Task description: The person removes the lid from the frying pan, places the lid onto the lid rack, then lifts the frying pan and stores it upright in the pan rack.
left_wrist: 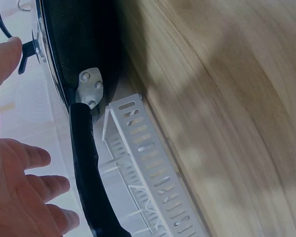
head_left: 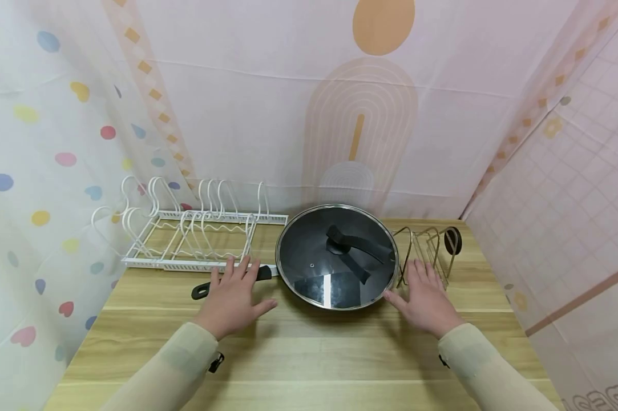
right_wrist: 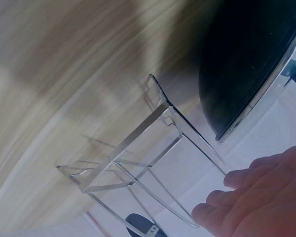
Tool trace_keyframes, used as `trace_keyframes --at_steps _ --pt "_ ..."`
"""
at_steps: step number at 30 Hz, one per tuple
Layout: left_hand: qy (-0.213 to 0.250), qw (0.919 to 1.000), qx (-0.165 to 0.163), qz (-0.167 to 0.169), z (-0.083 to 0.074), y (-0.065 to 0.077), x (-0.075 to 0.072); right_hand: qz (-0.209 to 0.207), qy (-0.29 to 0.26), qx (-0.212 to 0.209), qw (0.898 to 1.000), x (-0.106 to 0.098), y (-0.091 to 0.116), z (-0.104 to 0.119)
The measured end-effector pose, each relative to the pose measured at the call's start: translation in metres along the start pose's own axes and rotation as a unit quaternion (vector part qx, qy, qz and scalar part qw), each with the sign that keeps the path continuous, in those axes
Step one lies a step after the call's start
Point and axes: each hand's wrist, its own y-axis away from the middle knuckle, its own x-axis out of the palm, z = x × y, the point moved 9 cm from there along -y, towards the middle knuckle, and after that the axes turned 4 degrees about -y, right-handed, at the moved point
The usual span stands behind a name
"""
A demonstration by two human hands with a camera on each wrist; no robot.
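Between your left hand [head_left: 233, 303] and right hand [head_left: 428, 301], both spread and gripping nothing, sits the lidded pan [head_left: 314, 248], its handle [left_wrist: 90, 168] below the left one. A wire rack [right_wrist: 138, 136] stands just beyond the right. Seemingly the pan needs no grip: the tabletop [head_left: 334, 365] bears it.

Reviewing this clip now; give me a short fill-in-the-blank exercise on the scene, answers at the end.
1. In the head view, the white rack stands to the ____ of the pan.
2. The pan's handle is coloured ____.
3. Of the left hand and the right hand, the one nearer the small rack is the ____ one.
4. The lid covers the ____.

Missing words: left; black; right; pan.
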Motion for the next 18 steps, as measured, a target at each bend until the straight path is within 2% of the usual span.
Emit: trace_keyframes --at_steps 18 --pt "-0.006 1.0000 0.000 0.001 0.004 0.002 0.000 -0.013 -0.034 -0.001 0.999 -0.011 -0.010 0.007"
